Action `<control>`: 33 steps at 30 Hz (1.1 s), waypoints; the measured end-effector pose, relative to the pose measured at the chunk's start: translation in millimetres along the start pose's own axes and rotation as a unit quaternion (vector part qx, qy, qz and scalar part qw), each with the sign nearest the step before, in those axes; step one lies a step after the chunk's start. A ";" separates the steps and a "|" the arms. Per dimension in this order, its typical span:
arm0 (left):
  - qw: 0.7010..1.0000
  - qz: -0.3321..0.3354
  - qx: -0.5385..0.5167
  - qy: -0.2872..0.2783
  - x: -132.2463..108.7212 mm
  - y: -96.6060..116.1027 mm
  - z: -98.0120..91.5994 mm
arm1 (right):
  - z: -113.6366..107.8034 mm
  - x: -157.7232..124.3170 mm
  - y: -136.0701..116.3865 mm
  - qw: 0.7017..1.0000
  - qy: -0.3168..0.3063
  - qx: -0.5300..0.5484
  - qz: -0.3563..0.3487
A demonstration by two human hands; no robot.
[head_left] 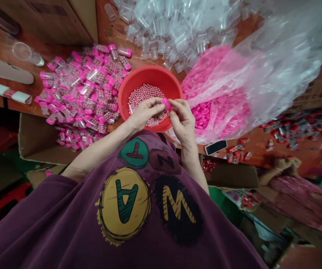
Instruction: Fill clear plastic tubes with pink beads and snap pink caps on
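Note:
Over the red bowl (149, 71), my two hands meet at a bright pink cap (165, 103). My left hand (147, 111) is closed, its thumb and fingers around what looks like a small bottle under the cap; the bottle's body is mostly hidden. The fingers of my right hand (182, 118) pinch the cap from the other side. Small pink beads (144, 93) fill the bottom of the bowl. Left of it lies a heap of clear bottles (85, 86) with pink caps and beads inside. On the right, a clear plastic bag (250, 74) holds loose pink caps (222, 112).
Empty clear bottles (177, 30) are piled behind the bowl. A cardboard box (46, 18) stands at the back left. A phone (216, 147) lies at the table's front edge, near small red items (238, 151). Another person's hands (285, 166) are at the far right.

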State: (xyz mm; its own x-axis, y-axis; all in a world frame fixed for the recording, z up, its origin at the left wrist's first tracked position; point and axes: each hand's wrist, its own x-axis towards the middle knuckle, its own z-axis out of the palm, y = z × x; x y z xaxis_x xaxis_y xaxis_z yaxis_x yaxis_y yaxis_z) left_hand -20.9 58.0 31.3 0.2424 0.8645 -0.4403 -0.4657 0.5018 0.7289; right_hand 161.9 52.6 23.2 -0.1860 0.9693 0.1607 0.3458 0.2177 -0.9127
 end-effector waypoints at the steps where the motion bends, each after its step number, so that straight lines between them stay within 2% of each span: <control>1: 1.000 0.012 0.018 -0.007 1.3 1.7 -2.4 | 2.3 -1.6 2.1 0.999 0.028 0.017 0.019; 3: 0.998 0.037 0.056 -0.012 3.7 4.0 -6.4 | 8.6 -2.6 9.5 0.994 0.077 0.051 0.058; 5: 0.994 0.059 0.089 -0.009 4.7 5.1 -8.8 | 13.5 -1.3 15.0 0.990 0.089 0.073 0.084; 8: 0.991 0.060 0.120 0.007 2.0 6.4 -8.1 | 14.7 0.5 8.7 0.995 0.039 0.037 0.087; 10: 0.991 0.047 0.119 0.029 -1.6 7.6 -4.7 | 13.4 0.0 -2.4 0.997 -0.016 -0.043 0.059; 13: 0.994 0.022 0.091 0.064 -6.3 8.4 2.5 | 14.3 -2.1 -13.5 0.983 -0.071 -0.169 0.027; 17: 0.995 -0.005 0.056 0.081 -8.8 5.9 8.3 | 22.8 -2.7 -8.1 0.968 -0.072 -0.238 0.027; 25: 0.993 -0.006 0.069 0.097 -10.4 1.7 9.9 | 31.7 -4.9 1.1 0.965 -0.072 -0.250 0.019; 29: 0.989 -0.042 0.059 0.126 -7.3 -1.9 11.4 | 36.9 -3.1 16.2 0.962 -0.095 -0.257 0.014; 33: 0.990 -0.065 0.048 0.117 0.0 -12.0 2.4 | 44.8 -7.7 33.4 0.960 -0.080 -0.267 0.010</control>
State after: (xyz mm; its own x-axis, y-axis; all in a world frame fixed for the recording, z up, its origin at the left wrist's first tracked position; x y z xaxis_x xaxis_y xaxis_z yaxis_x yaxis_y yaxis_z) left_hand -13.3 52.0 23.8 0.0866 0.7682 -0.6343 -0.3586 0.6181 0.6996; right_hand 133.7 47.3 -25.3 -0.2981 0.9534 0.0467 0.7655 0.2680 -0.5850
